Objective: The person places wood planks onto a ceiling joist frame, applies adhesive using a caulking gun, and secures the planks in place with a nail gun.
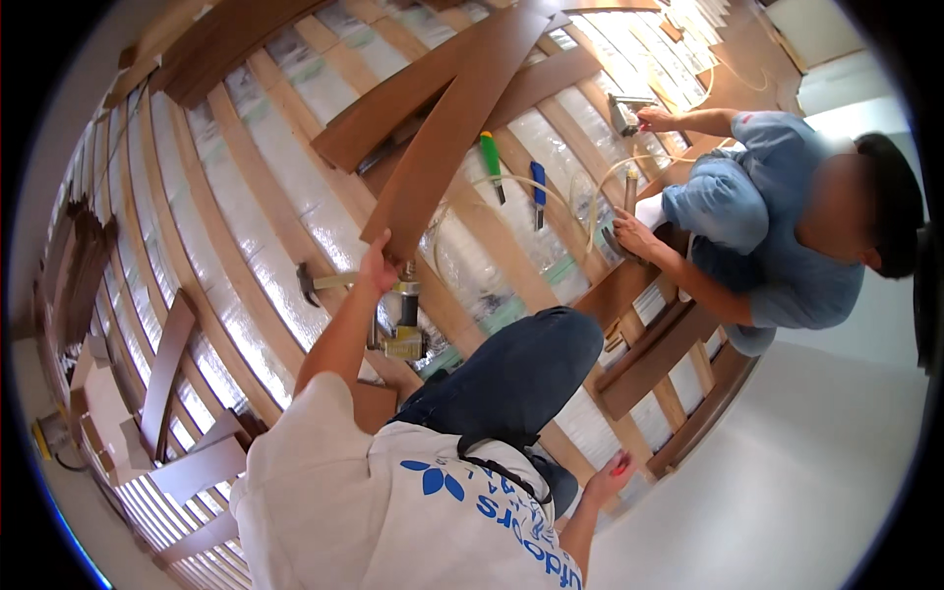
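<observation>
White shirt cloth point(324, 492) lay nearest in the head view, toward 7 o'clock. Near 10 o'clock, the left hand point(377, 264) gripped the near end of a long brown plank point(447, 138), which ran up toward 12 o'clock across other planks point(374, 123). Held one-handed, so long a board probably tended to twist; a second grip farther along seemed wise. The right hand point(605, 482), at 5 o'clock, showed red at its fingers; its hold I cannot tell. Lifting the plank clear of the nail gun point(405, 342) and hammer point(309, 285), toward 8 and 9 o'clock, looked prudent.
</observation>
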`<action>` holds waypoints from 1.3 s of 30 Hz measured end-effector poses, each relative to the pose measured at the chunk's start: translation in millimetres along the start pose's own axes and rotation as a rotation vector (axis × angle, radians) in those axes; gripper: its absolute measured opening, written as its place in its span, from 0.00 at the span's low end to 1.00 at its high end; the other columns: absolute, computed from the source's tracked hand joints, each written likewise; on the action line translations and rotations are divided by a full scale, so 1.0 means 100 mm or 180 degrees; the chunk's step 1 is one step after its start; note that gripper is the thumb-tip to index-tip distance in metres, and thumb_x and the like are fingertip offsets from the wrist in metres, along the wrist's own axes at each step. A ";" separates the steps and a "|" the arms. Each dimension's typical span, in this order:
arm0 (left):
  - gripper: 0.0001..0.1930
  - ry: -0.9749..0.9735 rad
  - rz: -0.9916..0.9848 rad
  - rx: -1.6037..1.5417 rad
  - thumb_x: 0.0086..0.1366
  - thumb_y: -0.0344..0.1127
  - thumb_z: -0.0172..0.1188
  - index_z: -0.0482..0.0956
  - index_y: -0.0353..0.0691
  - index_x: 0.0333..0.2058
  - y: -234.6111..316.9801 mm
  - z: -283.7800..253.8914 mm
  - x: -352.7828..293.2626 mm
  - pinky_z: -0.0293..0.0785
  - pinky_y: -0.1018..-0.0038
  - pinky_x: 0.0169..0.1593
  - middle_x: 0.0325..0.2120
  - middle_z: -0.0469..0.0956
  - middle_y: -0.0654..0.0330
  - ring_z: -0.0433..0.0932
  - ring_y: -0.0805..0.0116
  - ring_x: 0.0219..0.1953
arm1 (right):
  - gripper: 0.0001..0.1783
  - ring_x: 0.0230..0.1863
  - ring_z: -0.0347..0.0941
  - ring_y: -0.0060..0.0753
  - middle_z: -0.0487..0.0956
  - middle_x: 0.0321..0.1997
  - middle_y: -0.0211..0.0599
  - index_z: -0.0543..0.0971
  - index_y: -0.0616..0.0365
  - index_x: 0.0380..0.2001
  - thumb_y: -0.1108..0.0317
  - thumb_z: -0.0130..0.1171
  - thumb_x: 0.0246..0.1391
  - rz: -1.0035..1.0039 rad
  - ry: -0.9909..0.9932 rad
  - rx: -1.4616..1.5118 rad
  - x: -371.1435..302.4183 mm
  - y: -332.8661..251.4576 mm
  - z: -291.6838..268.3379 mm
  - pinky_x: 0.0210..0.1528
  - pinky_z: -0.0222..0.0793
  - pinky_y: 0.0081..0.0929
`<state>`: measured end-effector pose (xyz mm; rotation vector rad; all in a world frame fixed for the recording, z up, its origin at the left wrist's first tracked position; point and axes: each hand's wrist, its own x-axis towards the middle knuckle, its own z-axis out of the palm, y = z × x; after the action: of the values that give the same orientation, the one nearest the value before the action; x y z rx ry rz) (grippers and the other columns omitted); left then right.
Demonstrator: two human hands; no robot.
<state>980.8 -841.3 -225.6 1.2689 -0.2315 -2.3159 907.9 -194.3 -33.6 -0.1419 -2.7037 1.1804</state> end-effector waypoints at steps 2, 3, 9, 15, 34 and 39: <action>0.23 -0.0222 -0.0181 0.0039 0.67 0.39 0.65 0.73 0.45 0.59 -0.11 0.14 -0.38 0.81 0.59 0.53 0.52 0.80 0.58 0.80 0.56 0.51 | 0.16 0.55 0.74 0.34 0.78 0.54 0.44 0.71 0.66 0.57 0.71 0.51 0.71 -0.0522 -0.0422 0.0834 0.31 -0.71 0.46 0.60 0.70 0.31; 0.22 -0.0327 -0.0185 0.0111 0.67 0.36 0.64 0.73 0.43 0.59 -0.16 0.22 -0.57 0.81 0.60 0.54 0.51 0.80 0.57 0.81 0.55 0.51 | 0.17 0.57 0.75 0.34 0.78 0.56 0.45 0.70 0.65 0.59 0.72 0.51 0.70 -0.0469 -0.0674 0.1329 0.39 -1.05 0.75 0.63 0.70 0.32; 0.21 -0.1106 -0.0593 0.0087 0.69 0.31 0.59 0.72 0.38 0.59 -0.75 0.75 -1.76 0.74 0.59 0.65 0.53 0.80 0.55 0.79 0.55 0.57 | 0.37 0.52 0.77 0.35 0.77 0.59 0.48 0.65 0.68 0.66 0.56 0.64 0.63 -0.0182 -0.2592 0.0882 0.24 -2.55 2.34 0.56 0.71 0.28; 0.22 -0.2125 -0.0595 0.1727 0.69 0.29 0.60 0.72 0.37 0.61 -0.82 0.82 -2.27 0.70 0.65 0.66 0.57 0.77 0.56 0.77 0.61 0.58 | 0.32 0.46 0.79 0.33 0.83 0.49 0.43 0.73 0.67 0.60 0.54 0.64 0.62 0.1077 -0.3240 0.2095 0.37 -3.01 2.93 0.49 0.75 0.28; 0.29 -0.3307 -0.1962 -0.0196 0.74 0.58 0.53 0.71 0.50 0.65 -0.64 1.73 -0.29 0.73 0.58 0.63 0.63 0.74 0.65 0.72 0.62 0.64 | 0.29 0.44 0.77 0.39 0.83 0.42 0.44 0.82 0.59 0.50 0.54 0.77 0.47 0.1514 -0.3075 -0.0878 -0.54 -1.06 -2.64 0.49 0.71 0.34; 0.27 -0.2065 -0.0591 0.1725 0.74 0.57 0.52 0.69 0.50 0.65 -0.94 2.14 -0.05 0.75 0.59 0.60 0.58 0.75 0.62 0.75 0.60 0.56 | 0.26 0.36 0.76 0.37 0.82 0.33 0.44 0.85 0.61 0.43 0.55 0.77 0.45 0.1940 -0.2301 -0.0598 -1.30 -0.61 -3.07 0.41 0.71 0.32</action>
<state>774.6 -774.4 -137.6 0.7135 -1.0522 -2.8822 1098.8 -37.0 198.5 -0.7428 -3.5648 1.3002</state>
